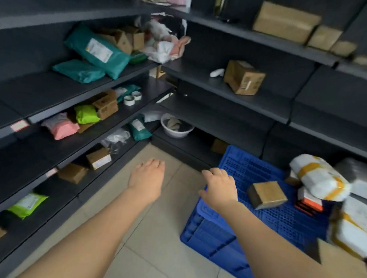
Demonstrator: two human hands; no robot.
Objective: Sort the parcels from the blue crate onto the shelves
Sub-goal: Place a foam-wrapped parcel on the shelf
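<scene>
Shelves wrap round the corner in front of me: the left shelving (pixel 49 97) runs along my left, the right shelving (pixel 236 94) goes ahead and off to my right. The crate (pixel 214 235) sits on the floor to my right, just in front of the right shelving. In it, a small box (pixel 266 194) lies near the middle, with wrapped parcels (pixel 320 179) piled along its right side. My left hand (pixel 146 179) is over the floor, my right hand (pixel 218 189) over the crate's left edge. A basin (pixel 176 128) sits low in the corner.

Blurred white parcels (pixel 320 179) over blue crate (pixel 214 240)
</scene>
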